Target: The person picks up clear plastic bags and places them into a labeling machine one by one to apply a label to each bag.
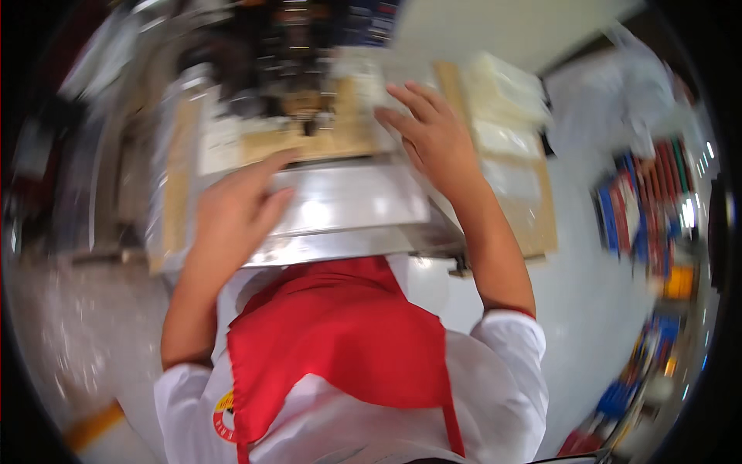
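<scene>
A shiny metal plate or tray (353,197) lies in front of my body, at the near edge of the work table. My left hand (240,200) is over its left side, palm down, thumb apart from the fingers, with nothing seen in it. Blur hides whether it touches the metal. Above the plate's far right corner, my right hand (435,130) is raised with its fingers spread and holds nothing. Beyond both hands stands a dark machine (295,64) with metal parts, badly blurred. A tan wooden board (261,146) borders its base.
On the right of the table, a stack of pale, filmy sheets or bags (504,90) sits near clear plastic packets (510,174). A white plastic bag (597,98) is farther right. Shelves with colourful goods (643,197) line the right side. A red apron (348,342) covers my front.
</scene>
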Tool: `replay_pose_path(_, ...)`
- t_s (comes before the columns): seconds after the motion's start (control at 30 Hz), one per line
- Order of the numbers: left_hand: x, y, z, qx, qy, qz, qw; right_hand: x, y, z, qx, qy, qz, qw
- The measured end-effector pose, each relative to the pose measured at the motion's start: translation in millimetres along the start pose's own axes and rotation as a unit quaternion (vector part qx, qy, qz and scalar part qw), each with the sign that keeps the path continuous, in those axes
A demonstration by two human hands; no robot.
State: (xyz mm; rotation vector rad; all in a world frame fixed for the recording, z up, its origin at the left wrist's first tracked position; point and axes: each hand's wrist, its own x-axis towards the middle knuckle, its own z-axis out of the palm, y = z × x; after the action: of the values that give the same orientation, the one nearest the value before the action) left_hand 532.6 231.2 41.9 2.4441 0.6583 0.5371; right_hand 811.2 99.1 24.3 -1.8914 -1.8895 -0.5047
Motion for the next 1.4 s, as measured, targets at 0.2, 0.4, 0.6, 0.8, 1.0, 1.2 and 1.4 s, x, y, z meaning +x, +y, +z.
replay_pose_path(0.2, -23.4, -1.5, -29.0, 0.044, -0.067, 0.121, 0.989, -118.4, 119.4, -43.9, -0.222, 0.119, 0.17, 0.953)
replay_pose_path(0.4, -29.3, -5.6, -31.6, 0.058, -0.107, 0.111, 0.986, -256.3, 114.5, 13.2, -0.149, -0.155, 0.416, 0.884)
replay_pose_path(0.6, -27.9, -14.6, -37.0, 0.001, -0.134, 0.011, 0.991, -232.3, 88.8, 9.2, -0.099, 0.077, 0.408, 0.904)
replay_pose_path(0.8, -25.9, -27.7, -34.9, -0.041, -0.135, 0.076, 0.987, -102.6, 17.8, -41.3, 0.257, 0.206, 0.258, 0.908)
replay_pose_path(1.0, -25.7, -17.2, -42.0, -0.092, -0.154, 0.013, 0.984, -24.6, -93.1, -24.9, 0.309, 0.066, -0.039, 0.948)
replay_pose_path(1.2, -41.9, -8.8, -45.7, -0.137, 0.148, 0.157, 0.967, 5.3, -138.1, -33.7, 0.157, 0.019, -0.043, 0.986)
replay_pose_path(1.4, -49.0, 14.0, -52.3, -0.328, 0.148, 0.192, 0.913, -11.4, -161.8, -52.4, 0.373, 0.226, 0.042, 0.899)
